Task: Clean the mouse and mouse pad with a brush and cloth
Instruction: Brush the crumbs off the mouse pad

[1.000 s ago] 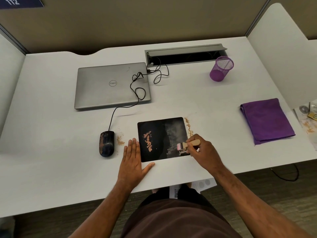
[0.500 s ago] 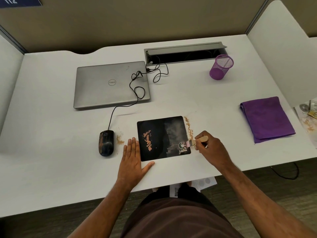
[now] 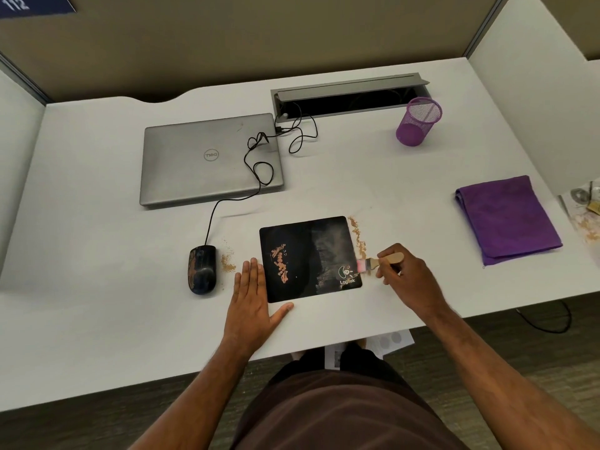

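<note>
White desk: right hand pinches brush at mouse pad edge.

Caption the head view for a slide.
Right hand sweeps brush off mouse pad edge; left hand steadies it.

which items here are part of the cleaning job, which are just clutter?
Job: mouse pad, mouse, brush held in right hand, purple cloth, left hand flat beside the pad.
Lying about: laptop, purple mesh cup.
</note>
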Action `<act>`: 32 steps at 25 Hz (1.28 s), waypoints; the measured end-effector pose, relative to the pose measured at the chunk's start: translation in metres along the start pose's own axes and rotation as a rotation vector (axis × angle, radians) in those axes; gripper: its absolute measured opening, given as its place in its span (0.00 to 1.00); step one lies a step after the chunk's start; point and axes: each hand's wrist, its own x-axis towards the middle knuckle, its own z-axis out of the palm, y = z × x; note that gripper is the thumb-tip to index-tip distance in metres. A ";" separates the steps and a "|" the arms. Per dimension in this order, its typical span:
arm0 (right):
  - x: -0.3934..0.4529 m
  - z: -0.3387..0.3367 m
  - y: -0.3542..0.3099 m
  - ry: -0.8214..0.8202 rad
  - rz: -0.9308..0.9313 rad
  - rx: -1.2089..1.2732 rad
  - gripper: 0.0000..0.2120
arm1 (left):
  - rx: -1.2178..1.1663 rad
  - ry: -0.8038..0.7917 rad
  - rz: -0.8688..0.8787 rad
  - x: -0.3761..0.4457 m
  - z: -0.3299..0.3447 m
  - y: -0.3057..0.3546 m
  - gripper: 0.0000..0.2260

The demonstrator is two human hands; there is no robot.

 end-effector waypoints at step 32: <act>-0.025 0.027 -0.016 -0.151 -0.120 0.001 0.04 | 0.018 -0.022 -0.009 -0.001 -0.001 0.001 0.47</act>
